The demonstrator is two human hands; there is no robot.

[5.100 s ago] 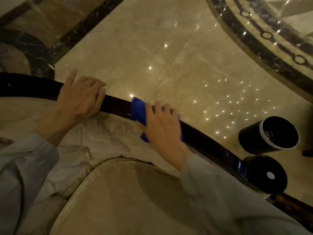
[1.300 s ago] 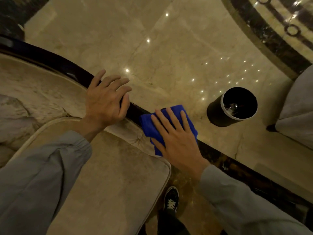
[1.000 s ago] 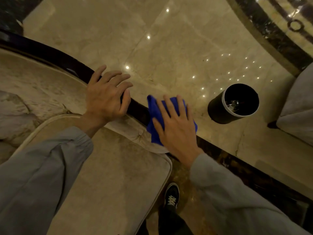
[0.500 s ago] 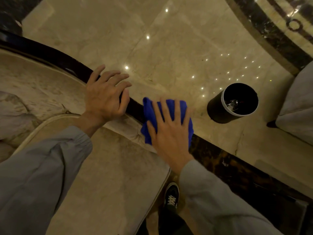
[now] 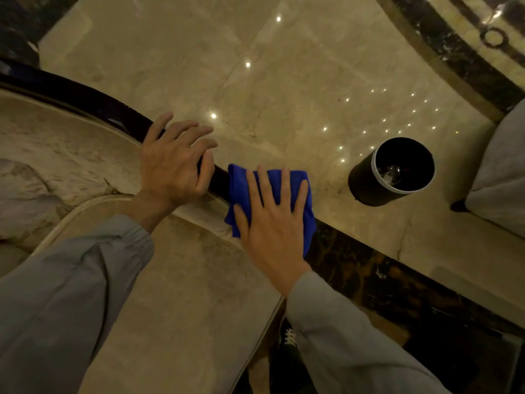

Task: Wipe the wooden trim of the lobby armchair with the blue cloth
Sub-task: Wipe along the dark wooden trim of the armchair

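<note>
The armchair's dark glossy wooden trim [image 5: 85, 105] curves from the left edge down toward the centre, bordering beige upholstery [image 5: 65, 155]. My left hand [image 5: 174, 163] lies over the trim, fingers curled across its top. Just to its right my right hand [image 5: 272, 223] presses flat, fingers spread, on the folded blue cloth [image 5: 241, 180], which covers the end of the trim. The trim under the cloth is hidden.
A black cylindrical bin [image 5: 392, 173] with a white rim stands on the polished marble floor [image 5: 284, 81] to the right. Another upholstered seat [image 5: 500, 183] shows at the right edge. A dark marble floor band [image 5: 397, 285] runs lower right. My shoe [image 5: 288, 335] is below.
My right hand has slid the blue cloth slightly along the trim end, with the fingers now pointing straight up. My left hand stays on the trim.
</note>
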